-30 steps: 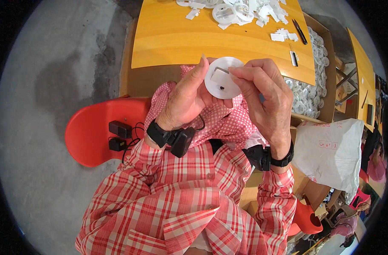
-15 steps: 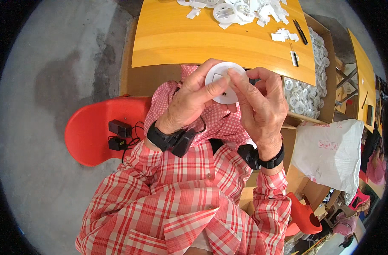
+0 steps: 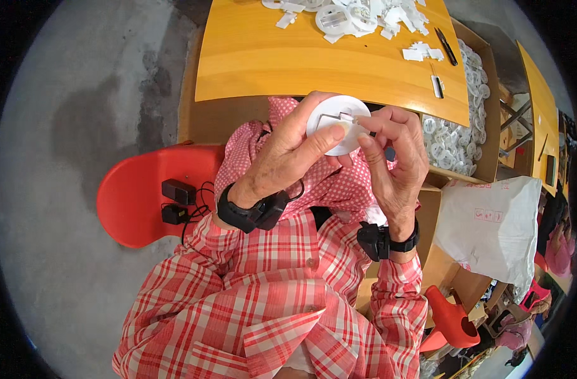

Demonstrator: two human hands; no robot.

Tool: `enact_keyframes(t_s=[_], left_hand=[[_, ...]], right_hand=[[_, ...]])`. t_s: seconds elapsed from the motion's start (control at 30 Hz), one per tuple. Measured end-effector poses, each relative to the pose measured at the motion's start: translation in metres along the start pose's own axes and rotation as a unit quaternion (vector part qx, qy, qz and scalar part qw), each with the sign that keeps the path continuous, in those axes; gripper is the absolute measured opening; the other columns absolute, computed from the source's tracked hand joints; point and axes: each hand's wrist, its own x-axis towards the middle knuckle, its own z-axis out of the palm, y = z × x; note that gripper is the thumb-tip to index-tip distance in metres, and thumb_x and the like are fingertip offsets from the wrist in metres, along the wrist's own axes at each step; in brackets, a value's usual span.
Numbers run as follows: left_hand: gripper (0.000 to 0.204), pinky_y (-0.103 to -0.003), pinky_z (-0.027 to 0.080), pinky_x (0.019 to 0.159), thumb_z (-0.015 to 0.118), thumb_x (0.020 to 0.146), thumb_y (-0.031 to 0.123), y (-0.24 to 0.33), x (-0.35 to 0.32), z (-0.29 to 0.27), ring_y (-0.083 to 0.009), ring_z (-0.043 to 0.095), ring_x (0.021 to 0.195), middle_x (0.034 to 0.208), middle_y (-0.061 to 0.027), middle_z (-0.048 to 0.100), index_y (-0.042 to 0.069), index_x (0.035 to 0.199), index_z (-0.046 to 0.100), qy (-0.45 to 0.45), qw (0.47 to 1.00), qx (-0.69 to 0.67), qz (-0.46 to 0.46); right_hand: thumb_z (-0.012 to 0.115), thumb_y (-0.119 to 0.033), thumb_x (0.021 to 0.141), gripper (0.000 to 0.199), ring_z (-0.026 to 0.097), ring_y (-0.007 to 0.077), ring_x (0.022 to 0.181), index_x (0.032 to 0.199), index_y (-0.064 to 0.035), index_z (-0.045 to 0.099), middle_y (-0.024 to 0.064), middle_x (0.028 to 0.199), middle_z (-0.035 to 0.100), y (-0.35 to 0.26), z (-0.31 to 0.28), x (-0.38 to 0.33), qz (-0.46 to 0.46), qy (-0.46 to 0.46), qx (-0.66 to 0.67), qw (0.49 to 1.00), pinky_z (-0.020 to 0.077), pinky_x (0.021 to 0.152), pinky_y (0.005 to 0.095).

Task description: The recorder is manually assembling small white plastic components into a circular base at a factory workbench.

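A round white plastic case [image 3: 350,108] is held up just beyond my lap, near the front edge of the table. My left hand [image 3: 288,148] grips it from the left, thumb pressed on its face and fingers behind. A dark line and a raised edge on that face outline a rectangular flap [image 3: 329,121], which looks slightly tilted. My right hand [image 3: 396,142] has its thumb and index finger pinched at the case's right side, by the flap. Whether they hold the flap itself or a small loose part is hidden by the fingertips.
The wooden table [image 3: 269,63] carries a heap of white plastic parts [image 3: 364,19], several small white pieces [image 3: 422,52], a black pen-like tool [image 3: 447,47] and a thin screwdriver [image 3: 437,83]. Right of it stands a carton of round white cases [image 3: 449,142]. A red chair [image 3: 130,202] is at left.
My right hand's fingers have shifted from the top of the case to its right side. The rectangular flap's edge now shows raised. My left thumb has moved slightly lower on the case.
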Motion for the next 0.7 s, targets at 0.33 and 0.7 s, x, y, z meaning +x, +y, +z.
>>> enact_keyframes(t_s=[0.33,0.7], left_hand=[[0.038,-0.029,0.045,0.088,0.053,0.092,0.016,0.004,-0.003,0.004,-0.0167,0.055,0.102,0.113,-0.0109,0.058,0.000,0.126,0.043,-0.001,0.995,0.095,0.040],[0.033,-0.022,0.052,0.062,0.050,0.093,0.020,0.000,-0.002,0.004,-0.0110,0.060,0.086,0.105,-0.0103,0.058,0.002,0.121,0.045,0.020,1.000,0.014,-0.006]], right_hand=[[0.070,0.002,0.073,0.022,0.058,0.0129,0.068,0.092,-0.0043,0.063,0.0080,0.089,0.057,0.003,0.004,-0.001,-0.017,0.024,-0.009,1.000,0.0460,0.054,0.0213],[0.069,-0.005,0.079,0.028,0.054,0.0099,0.064,0.103,0.0009,0.057,0.0064,0.084,0.056,0.009,0.009,-0.016,0.140,-0.029,0.144,0.979,0.0441,0.057,0.0223]])
